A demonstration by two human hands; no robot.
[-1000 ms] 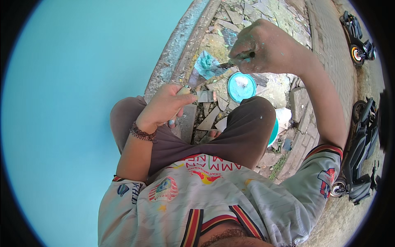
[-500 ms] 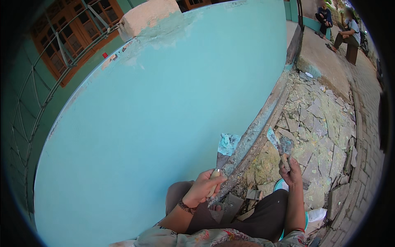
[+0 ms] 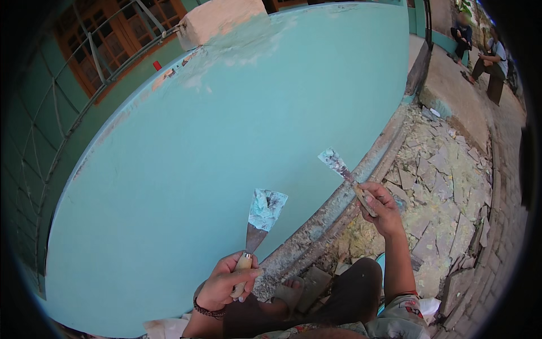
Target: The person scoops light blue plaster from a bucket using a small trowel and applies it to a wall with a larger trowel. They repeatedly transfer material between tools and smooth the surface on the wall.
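Observation:
My left hand, at lower centre, is closed around the wooden handle of a wide putty knife, whose upright blade is heaped with pale turquoise paste. To its right, my right hand grips a narrower putty knife, tilted up-left, with paste-smeared blade in front of the turquoise wall. A rough, paint-splattered concrete strip runs along the wall’s foot beneath the tools. A turquoise container shows partly behind my right knee.
Broken tile rubble covers the ground at right, bordered by paving. Two people sit at upper right, one in dark clothes, another in a light top. A pale block caps the wall near a metal railing and wooden window.
The view has tilted up from my lap to the wall. Since half a second ago, my right hand’s knife has moved leftward over the wall; my left knife appears lower and further left.

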